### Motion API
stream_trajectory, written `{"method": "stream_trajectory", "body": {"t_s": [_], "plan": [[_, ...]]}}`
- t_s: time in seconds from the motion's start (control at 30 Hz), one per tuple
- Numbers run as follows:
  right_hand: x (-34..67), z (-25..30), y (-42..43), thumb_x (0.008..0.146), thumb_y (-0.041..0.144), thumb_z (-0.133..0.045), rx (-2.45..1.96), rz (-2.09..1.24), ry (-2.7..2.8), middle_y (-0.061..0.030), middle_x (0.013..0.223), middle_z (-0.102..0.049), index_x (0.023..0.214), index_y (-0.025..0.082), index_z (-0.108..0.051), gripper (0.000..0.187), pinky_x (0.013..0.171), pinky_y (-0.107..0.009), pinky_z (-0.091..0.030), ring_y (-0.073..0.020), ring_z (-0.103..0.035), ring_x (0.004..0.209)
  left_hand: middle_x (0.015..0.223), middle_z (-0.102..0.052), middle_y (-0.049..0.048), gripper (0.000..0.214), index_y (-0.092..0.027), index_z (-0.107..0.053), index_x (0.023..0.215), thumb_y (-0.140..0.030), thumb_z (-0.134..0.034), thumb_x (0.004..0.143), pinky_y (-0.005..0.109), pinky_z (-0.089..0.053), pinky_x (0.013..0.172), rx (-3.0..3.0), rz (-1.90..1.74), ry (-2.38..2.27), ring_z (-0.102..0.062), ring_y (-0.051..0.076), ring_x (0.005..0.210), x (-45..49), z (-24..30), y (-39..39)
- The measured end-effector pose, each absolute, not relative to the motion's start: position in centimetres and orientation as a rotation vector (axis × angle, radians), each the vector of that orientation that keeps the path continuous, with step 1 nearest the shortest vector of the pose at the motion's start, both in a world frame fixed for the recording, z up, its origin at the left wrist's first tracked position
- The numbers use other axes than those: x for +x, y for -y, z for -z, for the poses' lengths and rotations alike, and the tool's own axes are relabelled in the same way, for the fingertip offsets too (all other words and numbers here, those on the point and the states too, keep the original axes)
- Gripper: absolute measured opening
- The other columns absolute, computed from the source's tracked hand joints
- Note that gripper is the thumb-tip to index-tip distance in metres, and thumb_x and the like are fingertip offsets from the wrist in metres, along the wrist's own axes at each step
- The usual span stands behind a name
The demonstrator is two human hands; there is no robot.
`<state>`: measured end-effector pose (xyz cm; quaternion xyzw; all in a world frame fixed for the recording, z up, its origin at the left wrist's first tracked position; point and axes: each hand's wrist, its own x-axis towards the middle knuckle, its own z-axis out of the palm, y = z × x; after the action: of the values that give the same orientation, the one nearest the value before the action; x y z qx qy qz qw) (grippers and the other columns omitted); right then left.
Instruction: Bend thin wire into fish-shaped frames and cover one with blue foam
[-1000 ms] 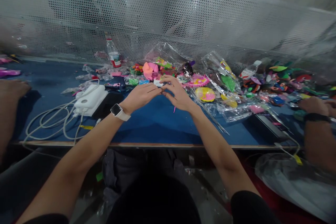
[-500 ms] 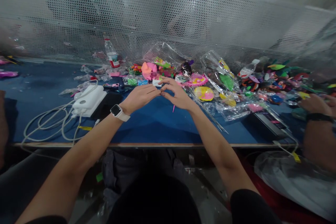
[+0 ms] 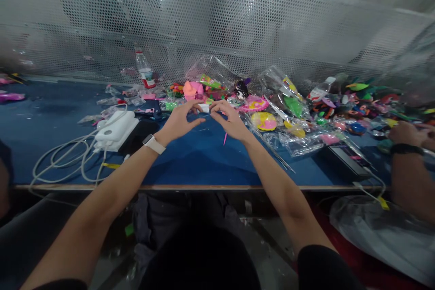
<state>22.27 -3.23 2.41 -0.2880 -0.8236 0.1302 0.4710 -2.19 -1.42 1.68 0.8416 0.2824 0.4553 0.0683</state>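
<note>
Lying between left hand (image 3: 178, 121), right hand (image 3: 231, 120) — white piece (image 3: 204, 108), perhaps pinched.

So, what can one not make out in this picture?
Head view only.
The small white piece: too small; fingers of left hand and right hand partly cover it, so the grip is unclear.
The toys in clear bags: blurred by plastic glare.
A co-worker's hand: cut off by the right edge.
</note>
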Motion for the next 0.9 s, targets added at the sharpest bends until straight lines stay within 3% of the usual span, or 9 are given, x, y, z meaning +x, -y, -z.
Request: {"method": "stream_trajectory", "body": {"t_s": [0.1, 0.23, 0.37, 0.47, 0.6, 0.77, 0.9], "plan": [[22.8, -1.9, 2.1, 0.108, 0.065, -0.057, -0.778, -0.394, 1.841, -0.0078, 0.114, -0.071, 0.098, 0.026, -0.065, 0.041, 0.105, -0.044, -0.054, -0.0248, -0.067, 0.114, 0.119, -0.076, 0.0116, 0.065, -0.02, -0.06, 0.143, -0.035, -0.087, 0.086, 0.036, -0.06, 0.087, 2.343, -1.418, -0.915, -0.075, 0.02, 0.093, -2.8, -1.4, 0.4], [23.6, -1.2, 0.8, 0.103, 0.071, -0.058, -0.828, -0.623, 1.621, -0.0049, 0.103, -0.071, 0.1, 0.028, -0.062, 0.044, 0.089, -0.038, -0.059, -0.0209, -0.068, 0.095, 0.103, -0.078, 0.0096, 0.048, -0.019, -0.066, 0.125, -0.044, -0.084, 0.088, 0.032, -0.06, 0.079, 2.07, -1.517, -0.86, -0.075, 0.019, 0.089, -3.6, -1.3, -0.9], [23.7, -0.9, 0.6, 0.096, 0.07, -0.066, -0.808, -0.808, 1.511, -0.0041, 0.1, -0.071, 0.095, 0.028, -0.06, 0.043, 0.088, -0.037, -0.061, -0.0208, -0.07, 0.098, 0.087, -0.077, 0.0069, 0.038, -0.019, -0.07, 0.101, -0.053, -0.081, 0.091, 0.032, -0.061, 0.076, 1.876, -1.55, -0.755, -0.074, 0.018, 0.081, -3.6, -1.5, -1.2], [23.5, -0.9, 1.0, 0.094, 0.067, -0.069, -0.825, -0.864, 1.516, -0.0033, 0.095, -0.072, 0.091, 0.026, -0.063, 0.042, 0.086, -0.037, -0.061, -0.0212, -0.071, 0.096, 0.079, -0.074, 0.0043, 0.036, -0.019, -0.07, 0.094, -0.054, -0.08, 0.091, 0.031, -0.06, 0.072, 1.774, -1.622, -0.758, -0.07, 0.015, 0.072, -3.4, -1.6, -1.1], [23.1, -1.3, 1.8, 0.094, 0.062, -0.069, -0.88, -0.683, 1.594, -0.003, 0.089, -0.074, 0.088, 0.025, -0.068, 0.038, 0.083, -0.038, -0.059, -0.0219, -0.071, 0.088, 0.074, -0.071, 0.0032, 0.035, -0.02, -0.07, 0.089, -0.054, -0.08, 0.092, 0.029, -0.056, 0.063, 1.805, -1.582, -0.757, -0.065, 0.013, 0.064, -3.4, -1.8, -0.8], [21.6, -1.9, 3.7, 0.093, 0.056, -0.077, -0.847, -0.352, 1.768, -0.005, 0.095, -0.078, 0.113, 0.024, -0.073, 0.038, 0.083, -0.04, -0.059, -0.0229, -0.072, 0.085, 0.071, -0.07, 0.0023, 0.03, -0.02, -0.071, 0.086, -0.049, -0.077, 0.095, 0.026, -0.047, 0.054, 2.019, -1.401, -0.736, -0.058, 0.012, 0.057, -2.7, -2.0, 0.4], [20.1, -2.0, 4.6, 0.099, 0.053, -0.073, -0.841, -0.325, 1.864, -0.0047, 0.089, -0.078, 0.1, 0.025, -0.076, 0.029, 0.074, -0.039, -0.058, -0.0228, -0.071, 0.077, 0.078, -0.072, 0.0025, 0.021, -0.021, -0.073, 0.093, -0.042, -0.075, 0.097, 0.027, -0.05, 0.059, 2.078, -1.391, -0.735, -0.062, 0.013, 0.064, -1.5, -2.0, 1.6]]}}
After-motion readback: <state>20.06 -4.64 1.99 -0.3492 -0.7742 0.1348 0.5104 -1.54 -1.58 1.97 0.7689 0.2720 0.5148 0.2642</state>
